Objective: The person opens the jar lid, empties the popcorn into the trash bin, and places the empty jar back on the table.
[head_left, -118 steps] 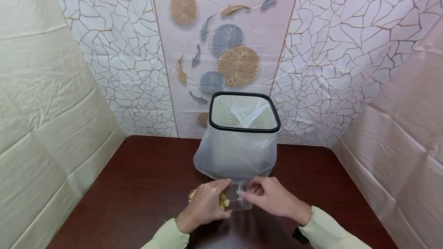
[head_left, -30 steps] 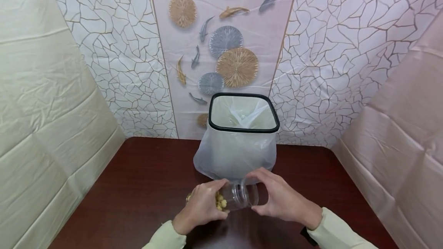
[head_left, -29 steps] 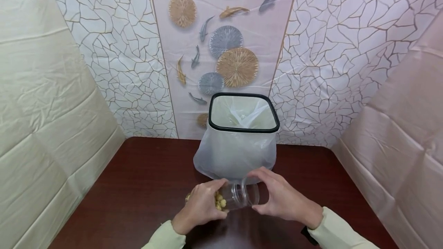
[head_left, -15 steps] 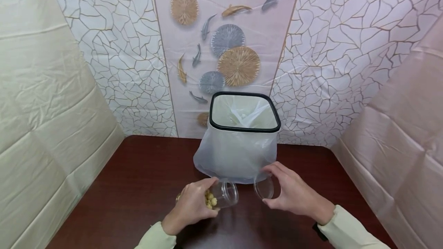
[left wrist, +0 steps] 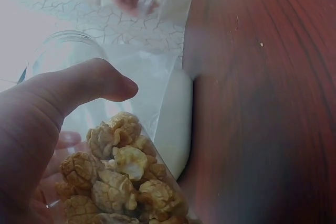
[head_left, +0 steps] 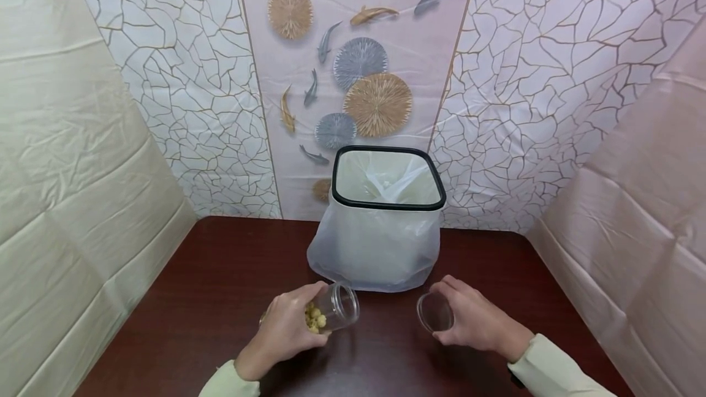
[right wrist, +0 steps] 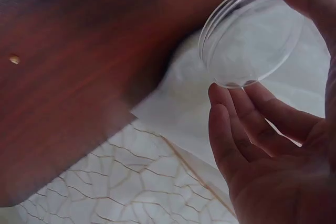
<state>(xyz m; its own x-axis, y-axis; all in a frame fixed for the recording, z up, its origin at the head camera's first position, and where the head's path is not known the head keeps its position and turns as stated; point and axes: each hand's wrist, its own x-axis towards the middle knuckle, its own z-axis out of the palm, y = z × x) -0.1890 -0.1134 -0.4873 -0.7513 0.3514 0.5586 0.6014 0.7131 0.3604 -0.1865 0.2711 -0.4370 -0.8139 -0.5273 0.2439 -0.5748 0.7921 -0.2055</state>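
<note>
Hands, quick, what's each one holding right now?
Left hand: closed, holding the open jar with popcorn inside.
Right hand: closed, holding the lid by its rim.

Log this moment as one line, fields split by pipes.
left hand: grips tilted clear jar holding popcorn | right hand: pinches clear lid | lid: off jar | lined bin: on table, beyond hands

1 jar (head_left: 337, 309), 1 lid (head_left: 434, 312), 1 bin (head_left: 388, 206), 1 bag (head_left: 380, 253), 1 table (head_left: 231, 280), 6 printed fish (head_left: 374, 15).
</note>
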